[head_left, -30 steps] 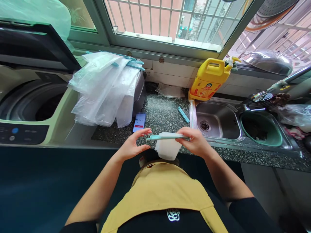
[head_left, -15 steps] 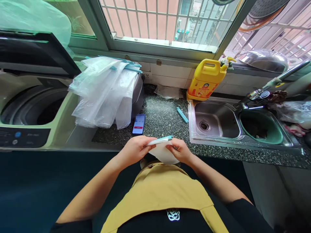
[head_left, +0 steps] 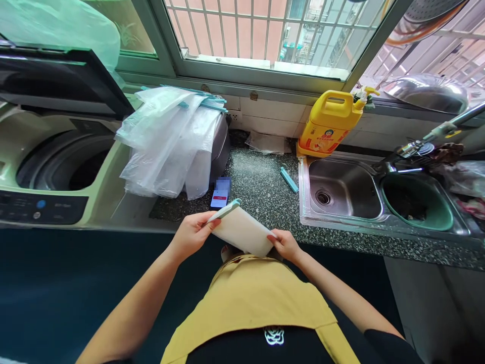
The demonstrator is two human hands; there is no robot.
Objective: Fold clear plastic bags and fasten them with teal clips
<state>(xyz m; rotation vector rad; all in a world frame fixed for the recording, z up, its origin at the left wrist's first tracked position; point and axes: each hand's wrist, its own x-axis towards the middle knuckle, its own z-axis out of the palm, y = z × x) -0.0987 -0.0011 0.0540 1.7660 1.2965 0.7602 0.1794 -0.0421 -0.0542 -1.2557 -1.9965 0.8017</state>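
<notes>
A whitish plastic bag (head_left: 244, 231) with a teal strip along its top edge is stretched in front of my apron, at the counter's front edge. My left hand (head_left: 193, 235) pinches the bag near the left end of the teal strip (head_left: 226, 209). At the bag's right edge, my right hand (head_left: 286, 244) grips it between thumb and fingers. Beyond the bag, a phone (head_left: 220, 193) lies on the counter. Two or so teal strips (head_left: 289, 180) lie together beside the sink.
Several clear bags with teal strips (head_left: 166, 146) drape over a dark box (head_left: 221, 146). On the left stands an open washing machine (head_left: 102, 177). A yellow jug (head_left: 329, 124) stands behind the steel sink (head_left: 303, 202), which holds a green basin (head_left: 447, 210).
The bag has been turned so its flat face shows and the strip slants up to the right. My right hand has moved from the strip to the bag's right edge. The view has shifted slightly.
</notes>
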